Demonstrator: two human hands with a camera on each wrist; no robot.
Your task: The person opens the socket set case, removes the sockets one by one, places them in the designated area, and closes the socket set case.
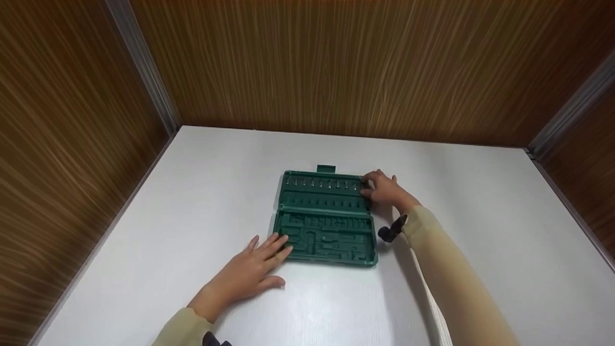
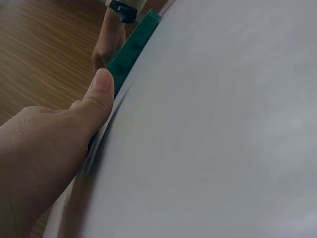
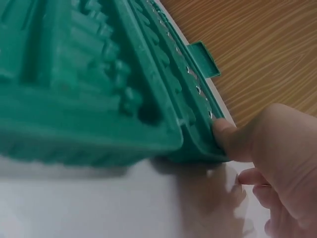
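A green moulded-plastic tool case (image 1: 325,217) lies opened flat near the middle of the white tabletop (image 1: 480,202), its two halves side by side, one farther from the person and one nearer. The farther half holds a row of small metal bits (image 1: 322,184) along its far edge, and a small green latch tab (image 1: 325,168) sticks out beyond that edge. The nearer half shows empty shaped recesses.

The left hand (image 1: 250,273) rests flat on the tabletop at the case's near left corner, fingers straight and spread, with the fingertips (image 1: 281,240) lying on the edge of the nearer half. In the left wrist view its thumb (image 2: 99,96) lies beside the case's green side.

The right hand (image 1: 384,189) is at the far right corner of the case. Its fingers are curled over that corner, and in the right wrist view the thumb (image 3: 225,134) presses against the side of the farther half, so it grips the rim there.

Both arms wear beige sleeves (image 1: 447,269). Brown wood-grain panels (image 1: 336,62) enclose the tabletop on three sides.
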